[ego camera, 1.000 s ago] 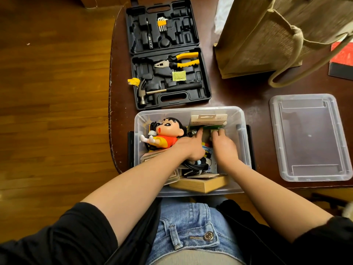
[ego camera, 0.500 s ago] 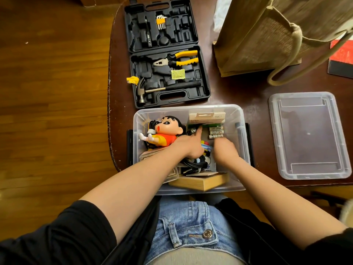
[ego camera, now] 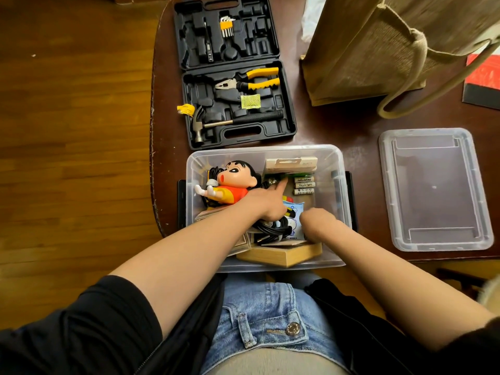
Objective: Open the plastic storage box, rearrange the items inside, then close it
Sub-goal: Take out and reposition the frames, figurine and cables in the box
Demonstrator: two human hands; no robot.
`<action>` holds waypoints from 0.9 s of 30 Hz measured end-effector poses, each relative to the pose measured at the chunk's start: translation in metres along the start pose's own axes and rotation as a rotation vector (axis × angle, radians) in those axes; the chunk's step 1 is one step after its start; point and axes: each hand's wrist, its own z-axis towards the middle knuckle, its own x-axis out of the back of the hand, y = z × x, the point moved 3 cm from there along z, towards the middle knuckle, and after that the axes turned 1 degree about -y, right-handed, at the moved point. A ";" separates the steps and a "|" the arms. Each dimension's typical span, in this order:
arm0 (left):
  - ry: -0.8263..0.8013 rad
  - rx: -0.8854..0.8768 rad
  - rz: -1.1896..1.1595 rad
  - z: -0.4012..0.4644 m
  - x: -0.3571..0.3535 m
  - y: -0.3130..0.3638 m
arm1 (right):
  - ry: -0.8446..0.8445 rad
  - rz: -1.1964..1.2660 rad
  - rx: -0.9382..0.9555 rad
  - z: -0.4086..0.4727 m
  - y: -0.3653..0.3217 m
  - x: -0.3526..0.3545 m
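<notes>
The clear plastic storage box [ego camera: 338, 169] stands open at the table's near edge. Its lid [ego camera: 433, 188] lies flat to the right. Inside are a cartoon boy figure [ego camera: 232, 182] at the left, a white card box [ego camera: 290, 163] at the far wall, three batteries [ego camera: 304, 185] in a row, a blue packet [ego camera: 294, 216], a black cable coil [ego camera: 270, 230] and a wooden block [ego camera: 281, 255]. My left hand [ego camera: 266, 204] rests on the cable with its index finger pointing toward the batteries. My right hand [ego camera: 316, 220] is knuckles-up beside the blue packet, its fingers curled down out of sight.
An open black tool case [ego camera: 286, 131] with pliers, a hammer and hex keys lies just behind the box. A jute bag [ego camera: 362, 50] stands at the back right, with a red and black book [ego camera: 484, 79] beyond it. Wooden floor lies left of the table edge.
My right hand has drawn back from the box's far end toward me, uncovering the row of batteries. My left hand has stayed about where it was.
</notes>
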 end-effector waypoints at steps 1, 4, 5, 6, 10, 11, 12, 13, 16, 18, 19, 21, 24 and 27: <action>-0.001 0.001 0.002 0.001 0.000 0.000 | 0.002 -0.024 -0.002 0.001 0.000 0.000; -0.012 0.009 0.005 0.002 -0.001 -0.001 | -0.021 -0.093 0.046 0.006 -0.002 0.002; -0.017 0.013 0.004 0.002 -0.001 -0.001 | -0.030 -0.116 0.074 0.006 -0.002 0.002; -0.017 0.015 0.004 0.002 -0.001 -0.001 | -0.031 -0.144 0.102 0.006 -0.002 0.003; -0.012 0.015 0.014 0.001 -0.001 -0.001 | -0.030 -0.243 0.170 0.005 -0.004 0.005; -0.014 0.013 0.014 0.002 -0.001 -0.001 | -0.033 -0.252 0.171 0.005 -0.005 0.005; -0.014 0.012 0.016 0.002 -0.001 -0.001 | -0.028 -0.267 0.168 0.006 -0.006 0.005; -0.016 0.009 0.022 0.003 -0.001 -0.001 | -0.015 -0.281 0.159 0.006 -0.006 0.006; -0.048 0.000 0.068 0.005 -0.001 0.000 | 0.048 -0.284 0.112 0.009 -0.004 0.007; -0.067 -0.003 0.093 0.007 0.000 0.001 | 0.084 -0.277 0.082 0.010 -0.004 0.006; -0.070 -0.003 0.092 0.007 0.001 0.001 | 0.097 -0.271 0.069 0.010 -0.004 0.006; -0.075 -0.001 0.083 0.007 0.003 0.001 | 0.111 -0.267 0.054 0.010 -0.005 0.005; -0.092 0.002 0.082 0.007 0.005 0.003 | 0.102 -0.294 0.059 0.007 -0.006 0.009; -0.103 -0.003 0.096 0.006 0.007 0.005 | 0.096 -0.335 0.060 0.000 -0.004 0.020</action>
